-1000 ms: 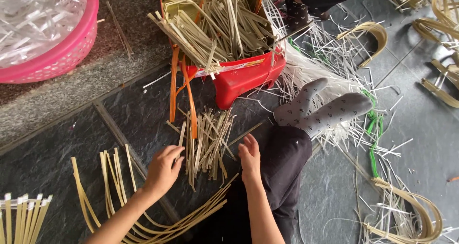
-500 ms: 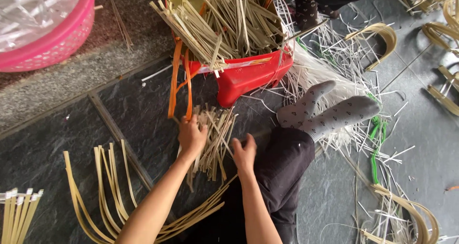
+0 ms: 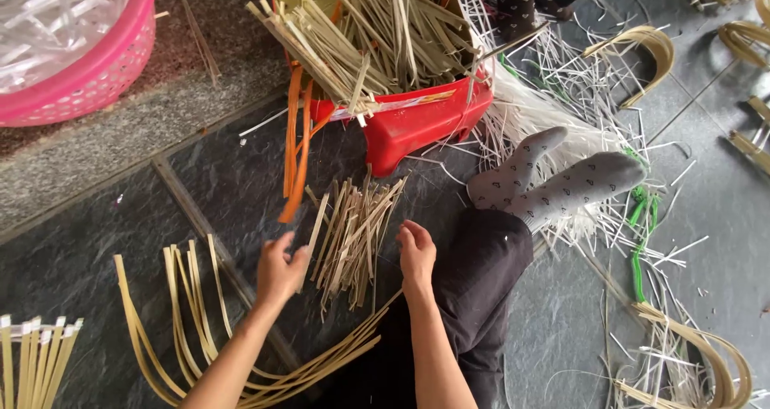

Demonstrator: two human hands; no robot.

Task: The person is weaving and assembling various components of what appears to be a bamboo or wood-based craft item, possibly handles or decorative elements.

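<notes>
The left hand (image 3: pixel 279 271) is positioned at the left edge of the strip pile (image 3: pixel 353 232), which lies on the dark floor (image 3: pixel 224 184) directly in front of the person. Its fingers are curled and pinch the lower end of one short strip (image 3: pixel 314 231) that stands up and leans right, toward the pile. The right hand (image 3: pixel 417 257) is positioned at the pile's right edge, palm down, fingers bent and loosely together; it touches the outer strips, but whether it grips any cannot be determined. The pile consists of short, flat, pale bamboo pieces lying roughly parallel, fanned toward the red stool (image 3: pixel 417 124). The stool stands just beyond the pile and carries a larger heap (image 3: pixel 369 32) of the same pieces. Orange straps (image 3: pixel 295 148) hang from the stool's left side down to the floor. Long curved strips (image 3: pixel 192 321) lie left of and below the left forearm. A pink basket (image 3: pixel 88 72) sits on the raised ledge at upper left. The person's socked feet (image 3: pixel 553 180) rest right of the pile, on scattered white slivers.
</notes>
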